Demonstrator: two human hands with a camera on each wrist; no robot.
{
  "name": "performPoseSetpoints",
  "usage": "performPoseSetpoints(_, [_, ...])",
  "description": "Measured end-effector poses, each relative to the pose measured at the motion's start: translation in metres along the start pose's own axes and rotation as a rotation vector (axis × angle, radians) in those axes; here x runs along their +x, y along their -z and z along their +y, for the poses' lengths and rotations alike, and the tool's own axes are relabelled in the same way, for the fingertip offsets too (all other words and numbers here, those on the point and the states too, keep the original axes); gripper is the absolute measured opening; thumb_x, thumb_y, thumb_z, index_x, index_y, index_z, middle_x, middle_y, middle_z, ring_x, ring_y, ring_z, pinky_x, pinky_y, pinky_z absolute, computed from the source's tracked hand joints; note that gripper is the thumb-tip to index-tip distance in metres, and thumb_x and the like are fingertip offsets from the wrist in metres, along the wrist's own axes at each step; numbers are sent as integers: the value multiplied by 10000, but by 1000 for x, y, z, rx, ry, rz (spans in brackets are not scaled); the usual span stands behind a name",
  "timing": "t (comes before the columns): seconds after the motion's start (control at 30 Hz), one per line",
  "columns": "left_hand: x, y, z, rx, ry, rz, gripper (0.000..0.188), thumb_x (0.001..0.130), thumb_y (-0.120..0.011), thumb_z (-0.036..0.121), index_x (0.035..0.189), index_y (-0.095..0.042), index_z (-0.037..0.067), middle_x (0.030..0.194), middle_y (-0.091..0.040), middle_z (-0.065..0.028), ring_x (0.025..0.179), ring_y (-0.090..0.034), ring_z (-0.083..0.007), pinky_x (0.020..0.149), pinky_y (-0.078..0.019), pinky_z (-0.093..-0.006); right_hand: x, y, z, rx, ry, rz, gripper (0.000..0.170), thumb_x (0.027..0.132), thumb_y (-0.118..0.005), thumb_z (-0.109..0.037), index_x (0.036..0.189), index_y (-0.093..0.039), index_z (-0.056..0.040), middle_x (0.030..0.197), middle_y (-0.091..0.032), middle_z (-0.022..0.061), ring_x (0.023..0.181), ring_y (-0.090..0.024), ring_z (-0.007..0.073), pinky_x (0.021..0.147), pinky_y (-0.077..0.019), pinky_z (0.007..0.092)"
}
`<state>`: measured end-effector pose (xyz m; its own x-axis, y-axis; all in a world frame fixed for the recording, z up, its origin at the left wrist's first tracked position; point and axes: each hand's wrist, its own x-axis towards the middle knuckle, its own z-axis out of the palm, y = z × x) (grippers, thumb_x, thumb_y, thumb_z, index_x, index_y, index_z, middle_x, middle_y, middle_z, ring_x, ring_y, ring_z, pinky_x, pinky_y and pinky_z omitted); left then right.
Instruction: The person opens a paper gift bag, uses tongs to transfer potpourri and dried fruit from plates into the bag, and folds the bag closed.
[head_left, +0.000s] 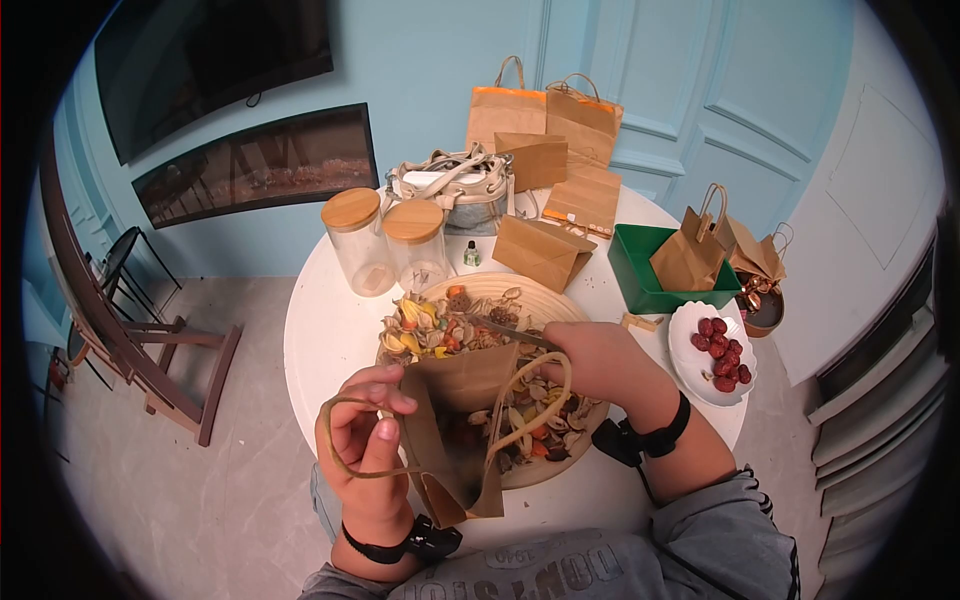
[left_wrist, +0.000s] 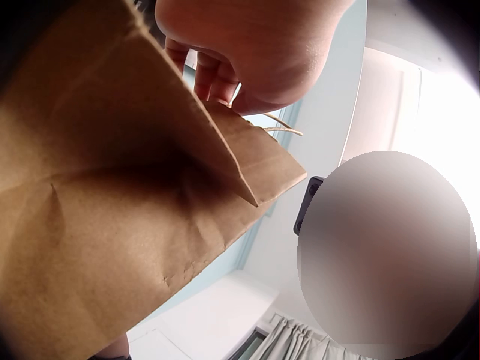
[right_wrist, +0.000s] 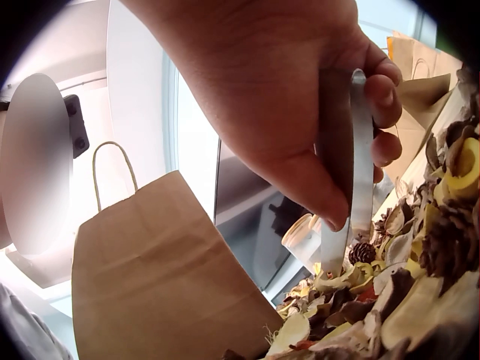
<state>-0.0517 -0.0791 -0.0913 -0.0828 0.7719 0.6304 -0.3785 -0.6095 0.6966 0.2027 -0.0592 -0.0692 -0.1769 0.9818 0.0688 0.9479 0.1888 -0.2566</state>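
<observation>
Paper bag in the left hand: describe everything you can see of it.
The paper bag is brown, creased and tilted, its mouth open, the inside too dark to read. Two cord-like loop handles rise from the rim: one runs across the left hand, which grips that side; the other arches free. In the head view the bag overlaps the basket of dried plant pieces; what supports its base is hidden.

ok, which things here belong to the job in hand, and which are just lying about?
Seemingly in use:
paper bag (left hand)
tongs (right hand)
dried flowers
basket

Apparently just lying about:
jars
small bottle
handbag
green bin
red dates
plate
other paper bags
</observation>
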Motion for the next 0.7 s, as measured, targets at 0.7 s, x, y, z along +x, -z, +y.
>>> performPoseSetpoints(0.7, [1,0,-1,3,-2,-22,227,841,-573,36,1063,-541,-5,1147,-564,-235,890,-576,-190,897,-434,-366,0,-2,-1,-3,-2,4,339,781,-668,-359,954,-597,-76,859,-640,134,843,-618,347,708,-488,428])
